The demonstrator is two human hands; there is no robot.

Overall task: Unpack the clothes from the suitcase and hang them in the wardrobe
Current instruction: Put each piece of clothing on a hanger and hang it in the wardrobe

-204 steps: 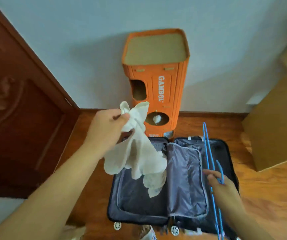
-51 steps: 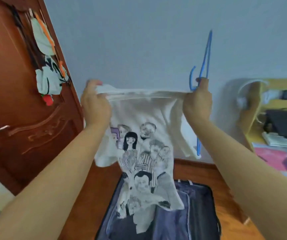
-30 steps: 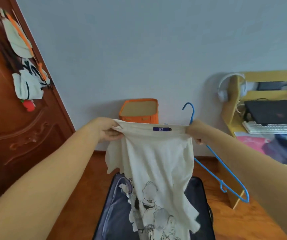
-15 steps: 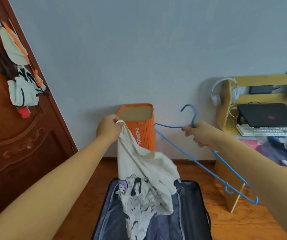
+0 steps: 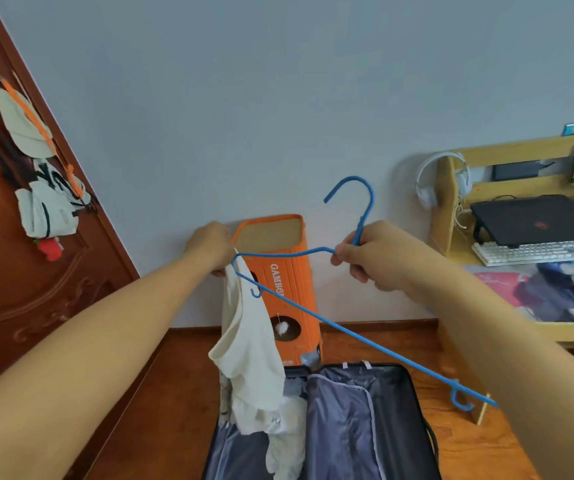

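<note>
2 hands (image 5: 209, 252) (image 5: 368, 259): shirt (image 5: 249, 358) (cream), hanger (image 5: 313, 313)

both forearms (image 5: 112, 327) bare, no sleeves or jewellery visible.

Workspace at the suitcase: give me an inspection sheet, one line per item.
Surface: wooden floor, open suitcase lying on it.
Job's things: white T-shirt hanging over the suitcase; blue hanger, its end at the shirt's top.
Clutter: orange cardboard tower against the wall.
Grippers: left hand grips the shirt; right hand grips the hanger's neck.
Cables: thin cables behind the laptop.
Surroundings: wooden door, desk, headphones, keyboard.
</note>
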